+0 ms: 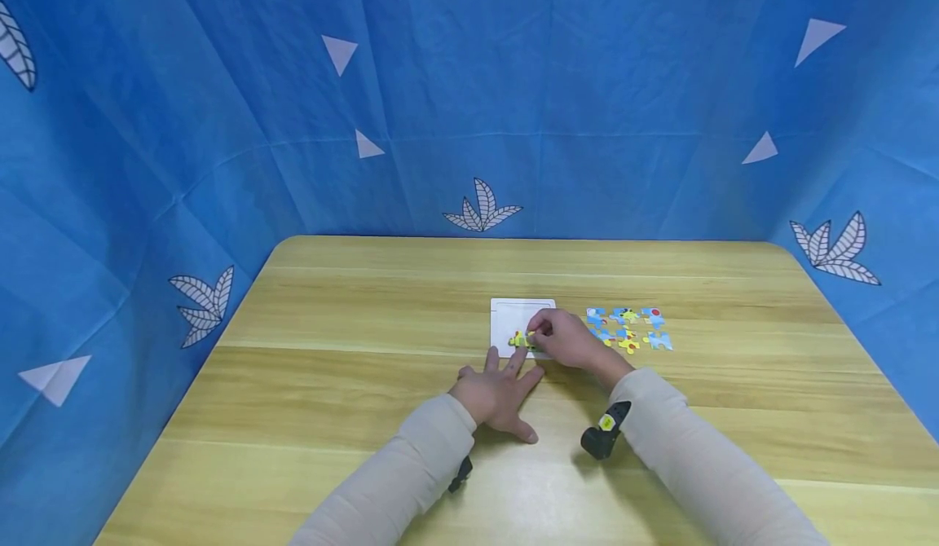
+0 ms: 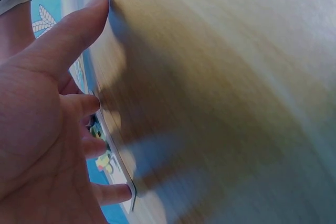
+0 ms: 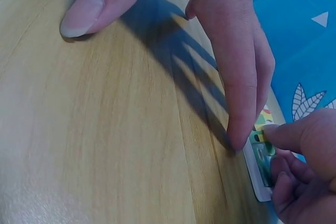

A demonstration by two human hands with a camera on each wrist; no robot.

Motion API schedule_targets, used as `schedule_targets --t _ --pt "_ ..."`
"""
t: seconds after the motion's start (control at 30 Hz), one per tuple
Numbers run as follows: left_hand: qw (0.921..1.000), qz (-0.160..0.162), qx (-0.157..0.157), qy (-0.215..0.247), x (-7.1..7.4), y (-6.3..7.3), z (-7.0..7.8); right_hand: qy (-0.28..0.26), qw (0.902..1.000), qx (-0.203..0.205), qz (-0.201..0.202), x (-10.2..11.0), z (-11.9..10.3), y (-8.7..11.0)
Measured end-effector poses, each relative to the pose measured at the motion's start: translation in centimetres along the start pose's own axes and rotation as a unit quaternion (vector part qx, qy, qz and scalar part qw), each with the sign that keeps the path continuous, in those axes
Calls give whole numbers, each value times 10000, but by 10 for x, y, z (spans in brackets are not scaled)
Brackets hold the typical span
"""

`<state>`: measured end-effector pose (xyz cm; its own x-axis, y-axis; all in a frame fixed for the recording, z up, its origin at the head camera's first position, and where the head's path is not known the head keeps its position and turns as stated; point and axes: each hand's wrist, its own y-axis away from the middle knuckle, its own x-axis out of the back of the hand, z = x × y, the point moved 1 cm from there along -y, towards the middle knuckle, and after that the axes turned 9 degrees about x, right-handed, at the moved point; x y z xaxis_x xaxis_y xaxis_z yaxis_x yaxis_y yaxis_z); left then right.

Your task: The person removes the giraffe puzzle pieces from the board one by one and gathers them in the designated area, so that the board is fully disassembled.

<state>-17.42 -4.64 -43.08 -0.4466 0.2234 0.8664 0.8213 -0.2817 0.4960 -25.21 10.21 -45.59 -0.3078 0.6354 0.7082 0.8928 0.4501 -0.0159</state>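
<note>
A white puzzle tray (image 1: 502, 318) lies on the table, with a few joined yellow and green puzzle pieces (image 1: 517, 340) along its near side. My left hand (image 1: 499, 395) is spread out, its fingertips touching the tray's near edge and the thumb on the wood. Above the tray's near right part, my right hand (image 1: 565, 341) pinches a small puzzle piece (image 3: 259, 137), mostly covered by the fingers. In the right wrist view, the right thumb (image 3: 294, 136) lies over this piece, close beside the left fingertips.
Loose blue and yellow puzzle pieces (image 1: 659, 341) lie in rough rows right of the tray. The wooden table (image 1: 330, 416) has a blue patterned curtain (image 1: 623, 106) behind it and along both sides.
</note>
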Motion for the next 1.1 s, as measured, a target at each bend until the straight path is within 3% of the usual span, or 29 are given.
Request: schedule_targets --t 0.57,1.1 --pt "10000 -49 -11 82 -1 0 1 -858 9952 -290 382 3 7 3" --pt "9999 -112 38 125 -1 -1 1 -637 9945 -462 698 28 16 17"
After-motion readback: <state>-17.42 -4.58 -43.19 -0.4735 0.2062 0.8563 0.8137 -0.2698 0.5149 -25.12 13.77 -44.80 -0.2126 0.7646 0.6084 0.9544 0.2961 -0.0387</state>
